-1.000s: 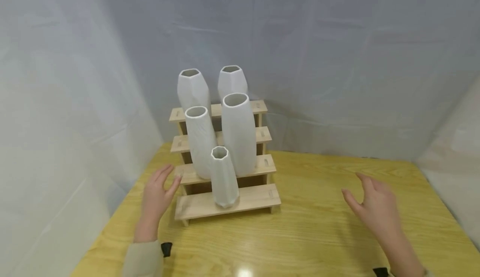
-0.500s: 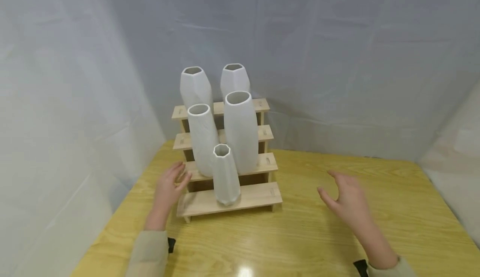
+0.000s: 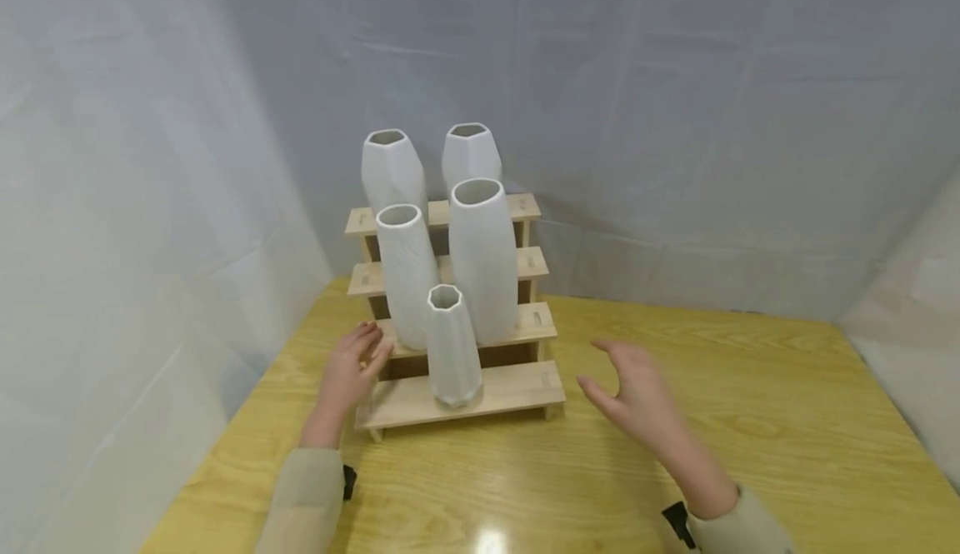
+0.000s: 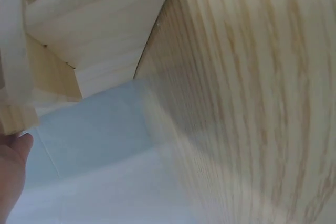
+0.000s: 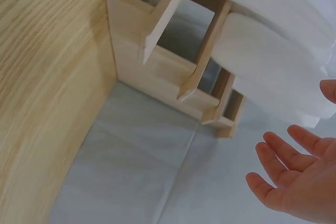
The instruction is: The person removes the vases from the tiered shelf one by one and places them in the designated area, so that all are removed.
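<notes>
A stepped wooden rack [image 3: 517, 379] holds several white vases. A small ribbed vase [image 3: 453, 354] stands on the lowest step. On the step above are a slim textured vase [image 3: 406, 279] and a tall smooth vase [image 3: 483, 262]. Two faceted vases, one at left [image 3: 392, 171] and one at right [image 3: 470, 158], stand at the top. My left hand [image 3: 348, 379] is at the rack's left end, fingers relaxed beside the second step; the left wrist view shows a fingertip right at a wooden edge. My right hand [image 3: 637, 396] hovers to the rack's right, fingers apart, holding nothing.
The rack stands on a wood-grain table [image 3: 480, 487], left of its middle. Pale sheeting [image 3: 675, 121] hangs behind the table and along both sides. Table surface stretches to the right of the rack.
My right hand has moved left toward the rack. My left hand has shifted slightly right, closer to the rack's left end. The vases keep their places on the steps.
</notes>
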The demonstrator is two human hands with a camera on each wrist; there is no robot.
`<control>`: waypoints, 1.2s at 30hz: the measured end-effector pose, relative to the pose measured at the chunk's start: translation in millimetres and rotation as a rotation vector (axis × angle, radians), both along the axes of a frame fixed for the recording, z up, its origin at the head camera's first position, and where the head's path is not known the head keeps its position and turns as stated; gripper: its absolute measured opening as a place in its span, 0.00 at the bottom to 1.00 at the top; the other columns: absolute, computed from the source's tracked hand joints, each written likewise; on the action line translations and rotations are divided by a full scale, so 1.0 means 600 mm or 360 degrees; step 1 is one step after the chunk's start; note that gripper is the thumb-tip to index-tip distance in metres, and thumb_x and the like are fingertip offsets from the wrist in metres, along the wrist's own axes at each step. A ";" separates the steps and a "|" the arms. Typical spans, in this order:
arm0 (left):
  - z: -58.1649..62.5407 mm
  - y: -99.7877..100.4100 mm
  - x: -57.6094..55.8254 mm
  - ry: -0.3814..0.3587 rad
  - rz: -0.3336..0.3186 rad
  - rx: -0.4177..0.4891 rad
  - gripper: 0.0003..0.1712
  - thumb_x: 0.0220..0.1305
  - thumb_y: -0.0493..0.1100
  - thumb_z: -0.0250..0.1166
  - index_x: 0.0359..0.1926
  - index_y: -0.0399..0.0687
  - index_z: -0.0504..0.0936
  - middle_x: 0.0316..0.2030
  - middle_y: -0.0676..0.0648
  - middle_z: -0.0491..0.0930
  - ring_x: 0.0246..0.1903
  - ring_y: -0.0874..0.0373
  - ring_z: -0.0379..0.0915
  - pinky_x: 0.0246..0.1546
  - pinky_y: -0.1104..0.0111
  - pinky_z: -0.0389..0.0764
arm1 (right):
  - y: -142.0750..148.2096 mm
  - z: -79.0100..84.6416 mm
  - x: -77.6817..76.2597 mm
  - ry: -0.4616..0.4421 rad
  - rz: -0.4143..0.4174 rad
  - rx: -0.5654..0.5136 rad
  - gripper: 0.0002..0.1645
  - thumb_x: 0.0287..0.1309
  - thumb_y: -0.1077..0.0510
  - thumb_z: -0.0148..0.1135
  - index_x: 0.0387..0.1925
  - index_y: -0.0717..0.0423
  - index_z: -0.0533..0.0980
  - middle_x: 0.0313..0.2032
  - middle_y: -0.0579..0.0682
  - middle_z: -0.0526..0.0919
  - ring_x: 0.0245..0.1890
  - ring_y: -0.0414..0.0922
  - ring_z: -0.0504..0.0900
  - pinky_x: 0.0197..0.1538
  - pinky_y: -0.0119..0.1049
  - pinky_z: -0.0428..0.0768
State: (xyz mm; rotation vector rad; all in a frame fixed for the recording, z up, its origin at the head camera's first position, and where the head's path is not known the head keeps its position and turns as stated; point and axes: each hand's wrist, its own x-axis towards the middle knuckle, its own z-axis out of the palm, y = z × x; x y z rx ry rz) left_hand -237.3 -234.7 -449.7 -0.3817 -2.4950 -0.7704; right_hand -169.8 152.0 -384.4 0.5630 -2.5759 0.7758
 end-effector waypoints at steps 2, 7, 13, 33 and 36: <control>-0.001 -0.001 -0.001 -0.0018 0.0000 -0.0004 0.23 0.57 0.44 0.61 0.48 0.30 0.73 0.53 0.34 0.69 0.55 0.40 0.60 0.56 0.51 0.59 | -0.010 0.002 -0.001 0.0005 0.0035 -0.0005 0.30 0.49 0.53 0.63 0.50 0.67 0.69 0.46 0.61 0.75 0.48 0.57 0.71 0.49 0.52 0.69; -0.001 -0.003 -0.002 -0.0019 -0.0023 0.0006 0.23 0.55 0.43 0.63 0.47 0.29 0.75 0.53 0.33 0.68 0.56 0.40 0.59 0.57 0.51 0.58 | -0.033 0.007 -0.003 -0.0009 0.0116 -0.0072 0.29 0.49 0.53 0.63 0.50 0.66 0.69 0.46 0.60 0.75 0.48 0.55 0.71 0.49 0.50 0.71; -0.003 -0.005 -0.003 0.0037 -0.0079 -0.0006 0.25 0.49 0.41 0.67 0.46 0.29 0.75 0.53 0.34 0.68 0.56 0.40 0.59 0.56 0.50 0.59 | -0.057 0.010 -0.010 -0.0051 0.0195 -0.0176 0.28 0.50 0.54 0.63 0.51 0.65 0.69 0.48 0.59 0.74 0.50 0.54 0.70 0.51 0.49 0.70; -0.017 -0.012 0.002 0.0235 -0.0067 0.0220 0.24 0.39 0.35 0.72 0.41 0.29 0.78 0.48 0.35 0.73 0.53 0.39 0.63 0.54 0.50 0.62 | -0.156 0.013 -0.054 -0.0390 0.0429 -0.0658 0.27 0.48 0.57 0.65 0.50 0.65 0.70 0.48 0.56 0.75 0.48 0.48 0.73 0.51 0.45 0.71; -0.018 -0.011 0.001 0.0233 -0.0062 0.0230 0.23 0.39 0.35 0.72 0.41 0.29 0.79 0.48 0.35 0.73 0.53 0.40 0.63 0.54 0.51 0.61 | -0.165 0.012 -0.057 -0.0401 0.0441 -0.0709 0.27 0.47 0.57 0.66 0.49 0.65 0.70 0.47 0.57 0.75 0.48 0.49 0.73 0.51 0.45 0.71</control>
